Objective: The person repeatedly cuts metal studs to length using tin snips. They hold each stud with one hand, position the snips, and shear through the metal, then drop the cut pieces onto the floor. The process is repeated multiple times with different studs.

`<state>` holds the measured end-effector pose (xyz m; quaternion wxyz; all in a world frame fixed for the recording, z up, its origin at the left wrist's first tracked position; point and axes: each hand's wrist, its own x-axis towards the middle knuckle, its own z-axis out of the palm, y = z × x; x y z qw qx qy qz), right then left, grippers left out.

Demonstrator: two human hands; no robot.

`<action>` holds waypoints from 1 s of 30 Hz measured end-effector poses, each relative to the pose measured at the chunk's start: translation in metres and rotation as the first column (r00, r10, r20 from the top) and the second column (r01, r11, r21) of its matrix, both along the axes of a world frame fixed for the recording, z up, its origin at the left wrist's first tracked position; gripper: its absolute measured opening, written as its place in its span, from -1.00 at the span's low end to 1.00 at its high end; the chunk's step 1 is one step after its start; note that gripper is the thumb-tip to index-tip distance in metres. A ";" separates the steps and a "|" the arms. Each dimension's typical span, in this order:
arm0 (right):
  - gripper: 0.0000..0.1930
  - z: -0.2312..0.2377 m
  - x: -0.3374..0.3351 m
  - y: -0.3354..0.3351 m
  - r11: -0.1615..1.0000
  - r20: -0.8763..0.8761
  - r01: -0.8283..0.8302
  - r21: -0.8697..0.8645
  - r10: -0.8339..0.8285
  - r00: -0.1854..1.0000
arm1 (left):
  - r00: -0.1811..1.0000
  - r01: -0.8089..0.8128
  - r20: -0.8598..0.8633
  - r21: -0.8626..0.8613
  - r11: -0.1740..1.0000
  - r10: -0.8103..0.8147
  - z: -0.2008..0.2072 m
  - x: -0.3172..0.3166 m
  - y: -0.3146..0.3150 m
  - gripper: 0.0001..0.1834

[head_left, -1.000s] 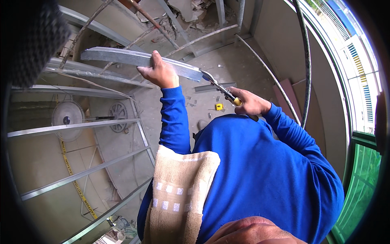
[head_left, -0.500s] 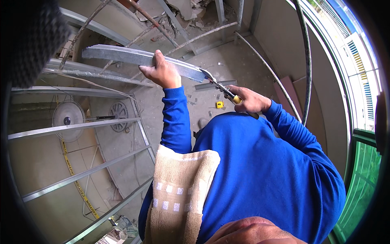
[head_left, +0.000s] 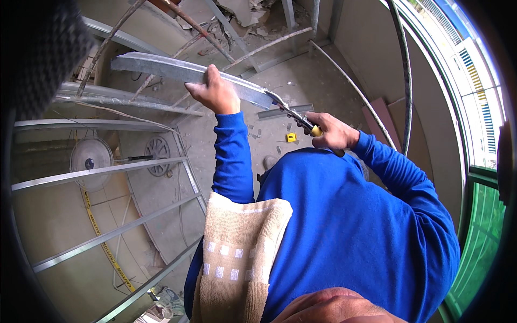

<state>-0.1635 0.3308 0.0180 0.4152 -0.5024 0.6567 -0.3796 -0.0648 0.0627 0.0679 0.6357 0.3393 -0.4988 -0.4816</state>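
Note:
My left hand (head_left: 217, 94) is closed around a long grey metal channel (head_left: 161, 68), holding it raised and slanting down to the right. The fingers wrap over its upper edge, with the thumb to the left. In my right hand (head_left: 334, 133) is a pair of tin snips (head_left: 293, 114) with yellow-and-black handles. Their jaws meet the channel's right end, but whether they are closed on the metal is too small to tell. Part of the handles is hidden by my fingers.
Below lie a yellow tape measure (head_left: 291, 138), a metal channel piece (head_left: 269, 113) and small metal scraps. White scaffold bars (head_left: 353, 91) cross ahead and to the right. At left are metal framing (head_left: 116, 232) and a round fan (head_left: 89, 161). A towel (head_left: 237, 242) hangs over my chest.
The channel's left end has risen slightly. Both hands keep their grip, and the snips stay at the channel's right end with only a small shift of the handles.

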 end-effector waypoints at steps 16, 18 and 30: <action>-0.67 -0.014 0.001 -0.004 0.991 0.037 0.116 0.066 -0.118 0.992 | 1.000 -0.015 -0.005 0.149 0.989 0.015 -0.006 -0.007 -0.020 -0.50; -0.60 -0.017 -0.003 -0.003 0.986 0.037 0.132 0.102 -0.136 0.990 | 0.999 -0.019 -0.032 0.187 0.982 0.025 0.000 -0.003 -0.018 -0.51; -0.28 -0.022 0.015 -0.004 0.978 -0.015 0.209 0.000 -0.209 0.978 | 0.995 0.002 -0.093 0.215 0.977 0.018 0.026 0.011 0.006 -0.48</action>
